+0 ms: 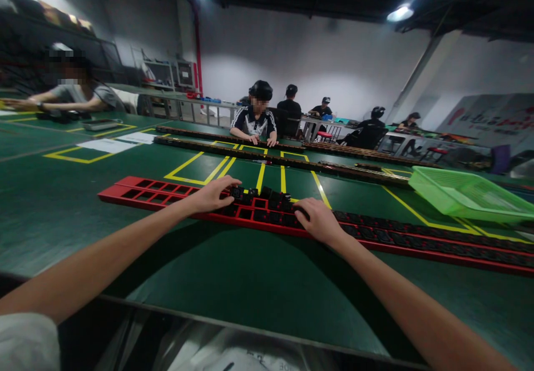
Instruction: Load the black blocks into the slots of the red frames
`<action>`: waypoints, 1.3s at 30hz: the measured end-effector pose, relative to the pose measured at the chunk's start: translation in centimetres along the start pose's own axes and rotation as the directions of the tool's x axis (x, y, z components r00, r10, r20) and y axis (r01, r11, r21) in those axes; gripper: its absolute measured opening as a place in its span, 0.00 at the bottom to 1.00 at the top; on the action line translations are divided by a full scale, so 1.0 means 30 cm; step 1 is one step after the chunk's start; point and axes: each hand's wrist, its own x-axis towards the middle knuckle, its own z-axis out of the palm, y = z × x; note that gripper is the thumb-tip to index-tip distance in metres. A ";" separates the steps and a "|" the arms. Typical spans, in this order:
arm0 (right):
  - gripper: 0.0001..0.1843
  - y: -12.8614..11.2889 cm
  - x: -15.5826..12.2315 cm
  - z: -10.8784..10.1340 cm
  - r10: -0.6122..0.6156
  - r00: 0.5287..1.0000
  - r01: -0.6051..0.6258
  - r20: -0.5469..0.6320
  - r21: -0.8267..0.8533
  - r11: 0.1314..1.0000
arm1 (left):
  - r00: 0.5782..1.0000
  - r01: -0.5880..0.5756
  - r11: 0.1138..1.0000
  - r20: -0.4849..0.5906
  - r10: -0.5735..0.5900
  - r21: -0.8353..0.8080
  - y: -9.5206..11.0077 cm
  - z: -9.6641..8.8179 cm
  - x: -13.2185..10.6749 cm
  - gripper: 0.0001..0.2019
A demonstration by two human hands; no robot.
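Observation:
A long red frame (136,194) with two rows of square openings lies across the green table in front of me. Its right stretch is filled with black square parts (381,236), while several openings at the left end are bare. My left hand (213,194) is over the middle of the frame, thumb and fingers closed around a black square part (237,193). Loose black parts (273,196) sit tilted on the frame between my hands. To their right, my right hand (320,219) rests on the frame with bent fingers closed at the black parts; what they hold is partly hidden.
A light green plastic basket (471,193) stands at the right. Long dark strips (233,149) cross the table farther back, with a co-worker (258,115) seated behind them. Yellow tape outlines (196,179) and white papers (106,146) lie on the green table (200,271).

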 end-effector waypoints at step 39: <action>0.09 -0.006 -0.007 -0.007 -0.092 0.995 0.091 0.046 0.026 0.995 | 0.994 0.033 0.998 0.099 -0.037 0.049 -0.040 0.014 0.001 0.22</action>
